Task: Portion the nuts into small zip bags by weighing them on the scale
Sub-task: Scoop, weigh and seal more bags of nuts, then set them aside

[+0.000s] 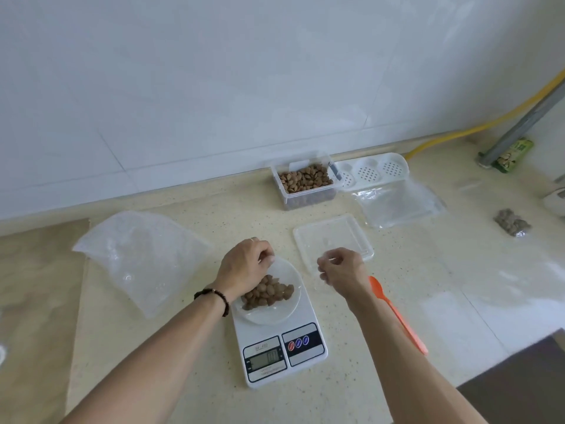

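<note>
A white digital scale [284,353] stands on the counter near me. A shallow white dish [281,313] sits on it with a heap of brown nuts [269,293]. My left hand [244,267] hovers over the dish's far rim with fingers curled; what it pinches is unclear. My right hand [342,267], just right of the scale, pinches a small clear zip bag [324,264]. A clear tub of nuts [305,182] stands by the wall. A filled small bag [513,223] lies at the far right.
The tub's clear lid [345,231] lies beyond my right hand. An orange spoon [400,316] lies under my right forearm. A large clear bag [140,258] is at left, a pile of clear bags [400,206] at right, a white perforated tray [376,171] by the wall.
</note>
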The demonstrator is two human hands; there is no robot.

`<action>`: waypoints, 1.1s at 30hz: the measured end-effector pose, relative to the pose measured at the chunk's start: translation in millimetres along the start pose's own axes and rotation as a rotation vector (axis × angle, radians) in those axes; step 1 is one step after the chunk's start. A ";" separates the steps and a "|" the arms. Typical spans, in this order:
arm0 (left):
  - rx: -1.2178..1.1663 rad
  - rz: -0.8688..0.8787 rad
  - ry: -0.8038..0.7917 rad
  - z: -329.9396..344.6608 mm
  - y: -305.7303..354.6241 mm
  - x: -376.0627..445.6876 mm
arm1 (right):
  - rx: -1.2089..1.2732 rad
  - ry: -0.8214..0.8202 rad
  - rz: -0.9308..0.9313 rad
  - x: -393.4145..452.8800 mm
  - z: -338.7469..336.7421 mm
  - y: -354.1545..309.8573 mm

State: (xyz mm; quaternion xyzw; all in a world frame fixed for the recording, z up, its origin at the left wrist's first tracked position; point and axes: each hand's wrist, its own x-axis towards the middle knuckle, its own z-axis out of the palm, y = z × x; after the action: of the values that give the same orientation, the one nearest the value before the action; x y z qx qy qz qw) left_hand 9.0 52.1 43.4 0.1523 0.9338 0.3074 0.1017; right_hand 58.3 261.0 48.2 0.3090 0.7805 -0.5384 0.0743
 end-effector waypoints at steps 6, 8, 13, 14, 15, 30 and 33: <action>0.181 0.066 0.105 0.3 -14.0 -13.8 | -0.377 0.134 -0.197 -2.8 8.7 1.9; 0.234 0.093 0.149 1.2 -22.8 -29.6 | -0.500 0.166 -0.317 -12.3 15.6 0.5; 0.327 0.023 0.094 10.1 -40.4 -65.9 | -0.792 0.067 -0.580 -33.1 36.3 2.6; 0.352 0.016 0.088 12.6 -42.7 -71.9 | -0.833 0.043 -0.603 -35.9 38.9 3.7; 0.372 0.008 0.081 14.2 -44.5 -77.8 | -0.871 0.022 -0.629 -38.2 41.2 4.7; 0.441 -0.014 0.092 33.2 -58.2 -116.5 | -1.026 -0.002 -0.697 -49.2 44.0 16.4; 0.442 -0.019 0.093 33.7 -57.5 -116.4 | -1.030 -0.004 -0.701 -48.9 44.3 16.5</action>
State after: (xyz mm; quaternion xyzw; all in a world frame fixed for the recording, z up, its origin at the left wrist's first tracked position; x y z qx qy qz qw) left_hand 114.4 -13.9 -6.8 0.1479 0.9835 0.1012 0.0256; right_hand 96.9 205.9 38.9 -0.0420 0.9949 -0.0855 0.0341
